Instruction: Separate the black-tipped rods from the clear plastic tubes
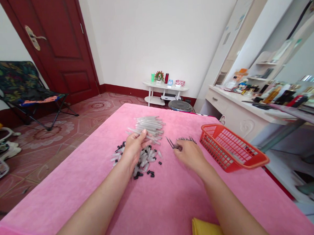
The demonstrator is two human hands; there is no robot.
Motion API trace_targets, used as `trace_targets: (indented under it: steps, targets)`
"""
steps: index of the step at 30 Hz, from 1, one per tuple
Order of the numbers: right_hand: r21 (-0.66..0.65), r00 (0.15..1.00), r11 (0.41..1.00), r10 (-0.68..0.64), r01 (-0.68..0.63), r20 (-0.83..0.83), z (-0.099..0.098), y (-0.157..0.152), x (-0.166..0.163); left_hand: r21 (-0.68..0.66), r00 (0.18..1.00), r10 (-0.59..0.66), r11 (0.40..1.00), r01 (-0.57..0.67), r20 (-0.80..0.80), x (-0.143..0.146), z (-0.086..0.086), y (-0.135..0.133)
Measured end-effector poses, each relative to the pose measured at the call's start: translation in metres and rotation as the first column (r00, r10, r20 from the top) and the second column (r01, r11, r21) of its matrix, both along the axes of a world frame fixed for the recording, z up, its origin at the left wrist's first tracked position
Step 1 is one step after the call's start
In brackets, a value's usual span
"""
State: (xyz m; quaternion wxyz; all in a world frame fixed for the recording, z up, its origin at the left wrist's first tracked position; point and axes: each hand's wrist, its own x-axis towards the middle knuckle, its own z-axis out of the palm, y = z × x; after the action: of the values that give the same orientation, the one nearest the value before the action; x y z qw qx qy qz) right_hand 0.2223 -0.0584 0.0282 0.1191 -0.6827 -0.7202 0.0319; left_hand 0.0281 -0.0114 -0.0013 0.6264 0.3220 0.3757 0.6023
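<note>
My left hand [134, 147] is closed around a clear plastic tube [136, 133] and rests over a heap of small black caps and clear pieces [149, 160] on the pink cloth. Just beyond it lies a pile of clear tubes [150, 125]. My right hand [188, 151] is closed in a pinch on thin dark refills [170, 142] at the edge of a small bunch of them [186, 139]. The two hands are about a hand's width apart.
An empty orange plastic basket [232, 150] sits tilted at the right of the pink table [162, 202]. A yellow object [206, 229] lies at the near edge. A folding chair [19, 87], a red door, a small white shelf [165, 86] and a cluttered dresser [251, 101] surround the table.
</note>
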Motion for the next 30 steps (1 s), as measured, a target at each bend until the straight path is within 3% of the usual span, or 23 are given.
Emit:
trace_targets:
  steps: [3,6,16,24,27,30]
  targets:
    - [0.016,0.979,0.989,0.15,-0.149,-0.135,0.01,-0.007,-0.007,-0.023,0.999,0.012,1.0,-0.011,0.052,-0.001,-0.001,0.001]
    - [0.046,0.963,0.98,0.2,-0.194,-0.182,0.015,-0.012,-0.013,-0.027,0.997,0.005,1.0,-0.002,0.079,-0.002,-0.002,0.002]
    - [0.06,0.94,0.97,0.241,-0.234,-0.241,0.016,-0.011,-0.012,-0.027,0.995,-0.079,0.997,0.078,-0.053,0.002,0.004,-0.004]
    - [0.214,0.927,0.954,0.263,-0.21,-0.265,0.018,-0.013,-0.016,-0.099,0.966,-0.248,0.962,0.255,0.073,0.019,0.005,-0.018]
    - [0.382,0.846,0.918,0.285,-0.106,-0.451,0.021,-0.013,-0.016,-0.111,0.962,-0.178,0.973,0.203,0.206,0.017,0.005,-0.013]
    - [0.456,0.763,0.89,0.289,0.009,-0.579,0.019,-0.01,-0.013,-0.174,0.921,0.006,0.982,0.068,0.389,0.009,0.007,-0.004]
